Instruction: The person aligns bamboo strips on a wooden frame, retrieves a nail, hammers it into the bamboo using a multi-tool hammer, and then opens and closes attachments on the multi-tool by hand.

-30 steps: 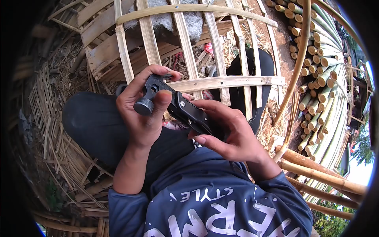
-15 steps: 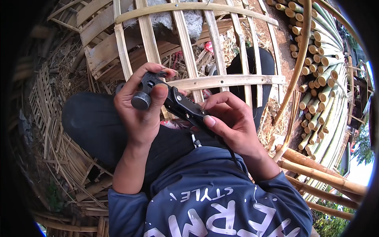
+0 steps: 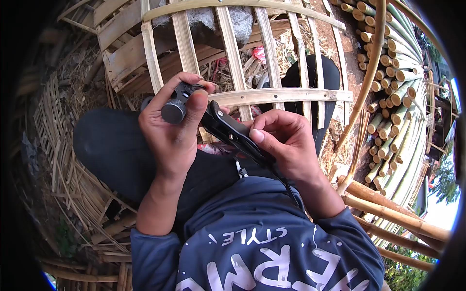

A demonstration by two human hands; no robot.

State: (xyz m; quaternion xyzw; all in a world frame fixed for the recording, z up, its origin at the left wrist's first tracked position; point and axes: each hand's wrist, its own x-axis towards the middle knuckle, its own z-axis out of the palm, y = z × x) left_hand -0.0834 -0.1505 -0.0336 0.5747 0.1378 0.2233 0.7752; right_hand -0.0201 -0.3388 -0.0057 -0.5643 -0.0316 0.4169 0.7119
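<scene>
My left hand [image 3: 170, 128] is wrapped round the head of a multi-tool hammer [image 3: 228, 130], with the round steel striking face sticking out beside my thumb. Its black handle, with bright rivets, slants down to the right above my lap. At the handle's far part, my right hand [image 3: 291, 143] pinches with thumb and forefinger against the edge; whatever lies between those fingertips is hidden. A thin black cord [image 3: 289, 191] hangs from the handle end towards my shirt. Just beyond both hands lies a slatted bamboo panel [image 3: 291, 94], its strips nailed to curved crosspieces.
A rough grey stone [image 3: 238, 24] sits beneath the panel's far part. Wooden crate boards [image 3: 126, 58] stand at the upper left. Cut bamboo poles [image 3: 400, 97] are stacked at the right, behind a bamboo rail [image 3: 398, 218]. Split strips [image 3: 92, 203] lie at the left.
The hammer has turned slightly in my hands, so more of the handle's narrow side shows. My right fingertips have closed a little. The panel appears slightly shifted in view.
</scene>
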